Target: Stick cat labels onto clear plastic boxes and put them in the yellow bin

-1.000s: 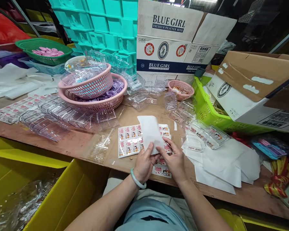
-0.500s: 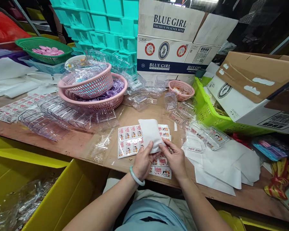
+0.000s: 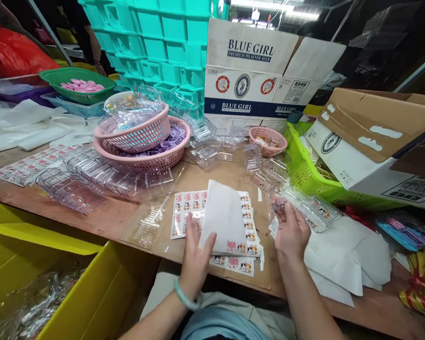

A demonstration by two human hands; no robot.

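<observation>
Between the hands lies white paper (over stickers).

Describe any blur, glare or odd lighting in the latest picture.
Head view: the left hand is smeared, probably by motion; head view, left: the clear plastic pieces catch bright glints; head view, top: the ceiling light is blown out to white, while the upper right background sinks into darkness.

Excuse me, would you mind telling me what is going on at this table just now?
Someone's left hand, spread open, is at the left edge of a white sheet lying over printed sheets. The right hand is at the clear plastic cases; whether it grips one is unclear.
</observation>
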